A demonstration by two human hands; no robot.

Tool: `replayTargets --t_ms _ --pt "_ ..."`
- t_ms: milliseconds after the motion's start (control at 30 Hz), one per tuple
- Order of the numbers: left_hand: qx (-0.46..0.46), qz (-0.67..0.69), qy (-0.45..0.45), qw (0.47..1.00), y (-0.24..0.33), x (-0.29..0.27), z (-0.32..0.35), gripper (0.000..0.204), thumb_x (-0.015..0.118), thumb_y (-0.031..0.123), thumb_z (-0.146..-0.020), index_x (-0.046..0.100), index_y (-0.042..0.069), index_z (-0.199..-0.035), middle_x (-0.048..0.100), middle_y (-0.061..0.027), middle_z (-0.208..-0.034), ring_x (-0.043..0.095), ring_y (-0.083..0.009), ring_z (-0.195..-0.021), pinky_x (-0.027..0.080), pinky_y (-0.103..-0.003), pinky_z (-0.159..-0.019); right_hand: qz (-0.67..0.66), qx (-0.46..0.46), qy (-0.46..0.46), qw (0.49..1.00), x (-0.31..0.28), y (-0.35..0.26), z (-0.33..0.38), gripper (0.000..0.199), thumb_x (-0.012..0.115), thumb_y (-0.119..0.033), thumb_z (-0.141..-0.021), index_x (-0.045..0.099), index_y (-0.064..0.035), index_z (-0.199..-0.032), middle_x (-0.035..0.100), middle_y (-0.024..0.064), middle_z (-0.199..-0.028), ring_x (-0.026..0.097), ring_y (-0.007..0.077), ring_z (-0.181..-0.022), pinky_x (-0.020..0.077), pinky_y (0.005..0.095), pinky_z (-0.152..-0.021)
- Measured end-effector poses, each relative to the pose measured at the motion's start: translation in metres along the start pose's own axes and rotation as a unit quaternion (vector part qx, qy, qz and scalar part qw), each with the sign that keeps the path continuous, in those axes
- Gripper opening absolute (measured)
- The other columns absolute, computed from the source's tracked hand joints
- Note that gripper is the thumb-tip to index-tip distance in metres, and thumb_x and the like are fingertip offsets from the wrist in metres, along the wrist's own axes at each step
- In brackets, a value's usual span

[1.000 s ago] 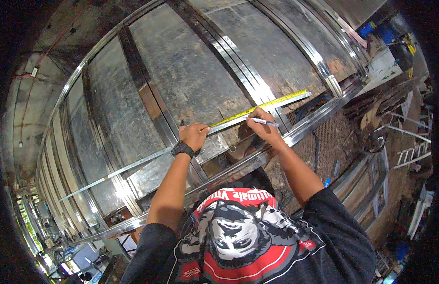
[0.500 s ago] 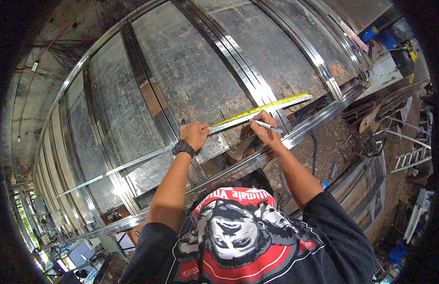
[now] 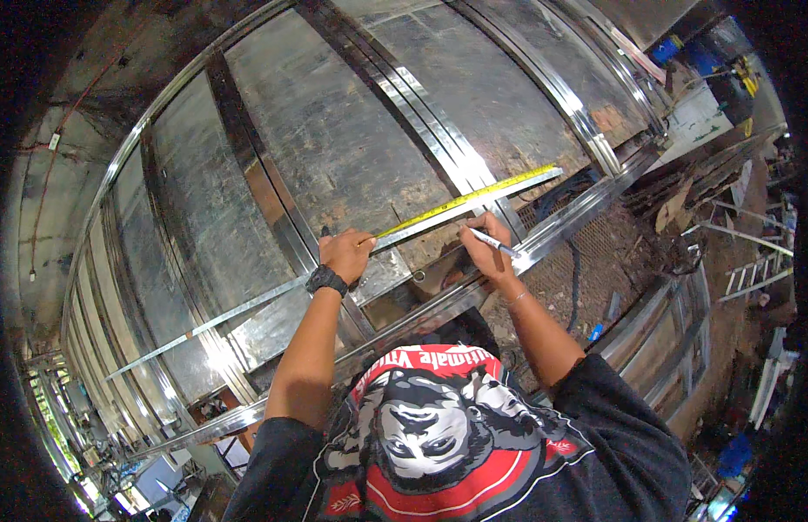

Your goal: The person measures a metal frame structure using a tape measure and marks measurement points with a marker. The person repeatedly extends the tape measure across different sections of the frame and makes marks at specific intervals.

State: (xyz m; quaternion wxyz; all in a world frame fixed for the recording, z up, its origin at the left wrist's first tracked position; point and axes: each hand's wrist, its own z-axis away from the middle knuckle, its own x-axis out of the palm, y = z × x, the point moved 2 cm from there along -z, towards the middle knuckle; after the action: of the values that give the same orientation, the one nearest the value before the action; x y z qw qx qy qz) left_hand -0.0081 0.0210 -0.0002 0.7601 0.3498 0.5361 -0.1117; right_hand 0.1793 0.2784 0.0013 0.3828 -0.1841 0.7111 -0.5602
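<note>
A yellow tape measure (image 3: pixel 460 201) lies stretched along a long, narrow metal strip (image 3: pixel 238 311), which crosses slantwise over a frame of shiny metal bars. My left hand (image 3: pixel 345 254) is closed on the tape's left end and presses on the strip; a small dark part sticks out above the fingers, and the rest is hidden in the hand. Between the fingers of my right hand (image 3: pixel 487 247) is a white marker pen (image 3: pixel 493 242), pointing left. This hand is just on the near side of the strip, by a pair of bright crossbars (image 3: pixel 447 139).
Worn dark panels (image 3: pixel 334 122) lie under the crossbars. A long shiny rail (image 3: pixel 586 209) forms the frame's near edge. Below it is a littered floor, with another metal frame (image 3: pixel 665 339) at right. Scrap boards (image 3: pixel 717 187) and a white ladder (image 3: pixel 752 271) lie farther right.
My right hand with the marker has drawn back slightly from the strip, toward me. My left hand keeps its place on the tape. The whole view has shifted a little.
</note>
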Motion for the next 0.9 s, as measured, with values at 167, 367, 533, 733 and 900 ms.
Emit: replayTargets --t_ms 167,367,533,733,900 --pt "-0.006 -0.011 -0.012 1.000 -0.001 -0.002 -0.002 0.033 0.062 0.044 -0.097 0.082 0.019 -0.106 0.076 -0.0074 -0.102 0.070 -0.0316 -0.097 0.047 -0.045 -0.088 -0.023 0.047 0.016 0.998 -0.007 0.001 0.024 0.019 0.078 -0.016 -0.091 0.065 -0.0009 -0.093 0.065 0.0050 -0.080 0.060 0.0114 -0.075 0.0507 0.0305 -0.068" --pt "-0.007 0.000 -0.021 1.000 -0.002 0.000 -0.003 0.034 0.059 0.042 -0.098 0.081 0.019 -0.110 0.073 -0.0051 -0.104 0.068 -0.0283 -0.104 0.039 -0.047 -0.097 -0.031 -0.025 0.040 0.998 -0.007 0.013 0.037 0.020 0.077 -0.017 -0.090 0.066 -0.0010 -0.094 0.066 0.0072 -0.082 0.061 0.0125 -0.075 0.0505 0.0293 -0.068" --pt "-0.004 0.014 -0.013 1.000 -0.003 -0.003 -0.003 0.033 0.061 0.041 -0.097 0.081 0.019 -0.110 0.074 -0.0066 -0.100 0.069 -0.0297 -0.102 0.043 -0.047 -0.093 -0.014 -0.020 0.050 0.998 -0.005 0.016 0.036 0.019 0.077 -0.017 -0.089 0.067 -0.0008 -0.092 0.065 0.0072 -0.080 0.062 0.0146 -0.074 0.0508 0.0313 -0.067" --pt "0.005 0.008 -0.003 1.000 -0.006 0.002 -0.004 0.032 0.061 0.041 -0.097 0.081 0.018 -0.108 0.073 -0.0080 -0.099 0.068 -0.0306 -0.101 0.041 -0.048 -0.093 -0.014 -0.017 0.037 0.999 -0.006 0.002 0.030 0.020 0.077 -0.018 -0.088 0.065 -0.0023 -0.090 0.067 0.0118 -0.077 0.065 0.0198 -0.071 0.0525 0.0365 -0.065" --pt "-0.002 -0.004 -0.006 1.000 -0.005 0.001 -0.004 0.034 0.061 0.043 -0.097 0.082 0.018 -0.107 0.074 -0.0086 -0.100 0.069 -0.0317 -0.098 0.044 -0.047 -0.092 -0.008 -0.024 0.025 0.999 0.010 -0.009 0.008 0.019 0.077 -0.016 -0.089 0.064 -0.0024 -0.091 0.067 0.0098 -0.077 0.064 0.0168 -0.068 0.0520 0.0346 -0.063"
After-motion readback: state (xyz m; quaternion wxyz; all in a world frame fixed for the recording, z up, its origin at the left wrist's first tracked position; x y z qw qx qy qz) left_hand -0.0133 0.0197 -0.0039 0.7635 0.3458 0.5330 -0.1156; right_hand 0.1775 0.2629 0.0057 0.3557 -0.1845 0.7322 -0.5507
